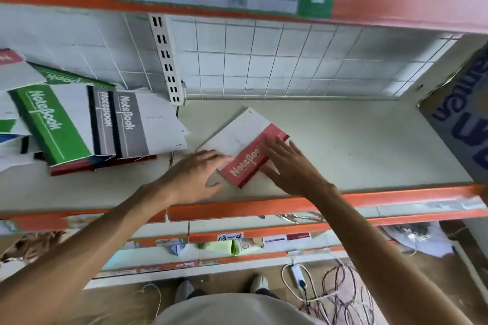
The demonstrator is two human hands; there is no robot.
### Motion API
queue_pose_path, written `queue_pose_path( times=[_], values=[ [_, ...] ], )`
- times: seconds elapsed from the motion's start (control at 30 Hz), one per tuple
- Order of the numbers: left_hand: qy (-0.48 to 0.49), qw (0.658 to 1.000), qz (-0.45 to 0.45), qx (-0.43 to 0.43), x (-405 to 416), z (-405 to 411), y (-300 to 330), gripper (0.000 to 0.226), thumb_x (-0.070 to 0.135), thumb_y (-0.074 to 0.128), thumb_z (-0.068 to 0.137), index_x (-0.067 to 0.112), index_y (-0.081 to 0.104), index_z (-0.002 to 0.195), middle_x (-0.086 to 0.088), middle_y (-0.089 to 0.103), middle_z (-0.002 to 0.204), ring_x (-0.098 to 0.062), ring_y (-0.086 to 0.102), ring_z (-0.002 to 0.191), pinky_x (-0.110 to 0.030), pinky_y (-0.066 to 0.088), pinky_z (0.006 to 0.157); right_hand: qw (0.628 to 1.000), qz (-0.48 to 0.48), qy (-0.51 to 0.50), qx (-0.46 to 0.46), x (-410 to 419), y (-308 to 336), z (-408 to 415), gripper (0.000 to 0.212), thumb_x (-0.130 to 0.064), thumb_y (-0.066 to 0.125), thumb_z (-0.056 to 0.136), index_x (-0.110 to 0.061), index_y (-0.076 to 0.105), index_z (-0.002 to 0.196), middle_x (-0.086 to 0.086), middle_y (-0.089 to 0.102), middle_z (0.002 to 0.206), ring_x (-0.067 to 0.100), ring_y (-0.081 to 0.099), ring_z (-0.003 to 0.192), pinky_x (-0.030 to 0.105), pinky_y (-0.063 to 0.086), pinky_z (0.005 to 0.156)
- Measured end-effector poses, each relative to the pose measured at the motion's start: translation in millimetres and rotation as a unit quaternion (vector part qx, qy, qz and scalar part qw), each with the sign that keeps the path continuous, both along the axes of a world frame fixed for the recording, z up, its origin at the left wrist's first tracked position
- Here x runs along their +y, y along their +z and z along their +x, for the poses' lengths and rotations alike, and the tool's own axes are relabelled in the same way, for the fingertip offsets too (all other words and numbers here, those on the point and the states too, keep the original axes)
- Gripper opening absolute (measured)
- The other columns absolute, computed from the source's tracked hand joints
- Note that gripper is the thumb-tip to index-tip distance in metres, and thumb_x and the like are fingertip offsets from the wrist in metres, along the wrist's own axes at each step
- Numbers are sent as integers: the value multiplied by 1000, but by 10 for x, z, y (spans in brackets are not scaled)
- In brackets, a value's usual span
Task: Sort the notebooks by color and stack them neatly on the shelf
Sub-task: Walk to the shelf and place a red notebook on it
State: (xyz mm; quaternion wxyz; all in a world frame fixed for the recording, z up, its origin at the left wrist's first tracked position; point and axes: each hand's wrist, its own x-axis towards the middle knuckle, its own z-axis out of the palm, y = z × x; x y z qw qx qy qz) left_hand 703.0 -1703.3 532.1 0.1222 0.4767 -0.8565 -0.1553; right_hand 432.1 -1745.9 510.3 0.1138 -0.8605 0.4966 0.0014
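Green, grey and white covers make up the loose heap of notebooks [79, 124] at the left end of the shelf [343, 145], fanned out and overlapping, with a red-edged one at the bottom. Just right of the heap, the left hand [195, 174] lies flat on the shelf board, fingers straight and spread, its fingertips touching the near left corner of the red notebook [248, 145]. That notebook (white cover, red band along the spine) lies flat and turned at an angle on the middle of the shelf, apart from the heap. On its right side the right hand [287, 166] presses down with straight, slightly spread fingers on the red band, gripping nothing. At the far right a blue-printed cardboard box [459, 124] leans in over the shelf end.
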Motion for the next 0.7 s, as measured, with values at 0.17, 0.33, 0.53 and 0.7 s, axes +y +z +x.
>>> queue_pose_path(
  times=[0.17, 0.33, 0.53, 0.7],
  values=[
    [36, 999, -8, 2, -33, -201, 22, 61, 35, 66, 87, 21, 45, 142, 4, 53, 137, -9, 49, 122, -11, 27, 99, 989, -121, -60, 56, 36, -65, -35, 65, -67, 38, 92, -21, 59, 133, 15, 59, 130, 38, 57, 120, 56, 35, 111],
    [58, 998, -5, 3, -78, -356, 57, 60, 33, 67, 86, 21, 46, 141, 2, 54, 135, -14, 51, 122, -24, 37, 102, 984, -152, -80, -48, 89, -92, -106, 47, -51, 60, 89, -15, 66, 119, 13, 60, 114, 35, 59, 103, 46, 53, 85],
    [34, 999, 3, 3, -168, -538, 28, 59, 31, 66, 87, 18, 46, 141, 0, 54, 135, -15, 51, 122, -29, 40, 105, 988, -66, -122, -64, 133, -189, -211, 85, -71, 27, 88, -16, 30, 153, 9, 30, 160, 30, 23, 150, 48, 25, 121],
    [2, 1000, -2, -12, -309, -634, -26, 59, 33, 67, 85, 18, 48, 139, 1, 55, 133, -14, 52, 121, -27, 39, 103, 986, -72, -125, -79, 113, -185, -240, 84, -72, 32, 87, -16, 38, 150, 9, 35, 158, 30, 28, 148, 42, 25, 121]
  ],
)
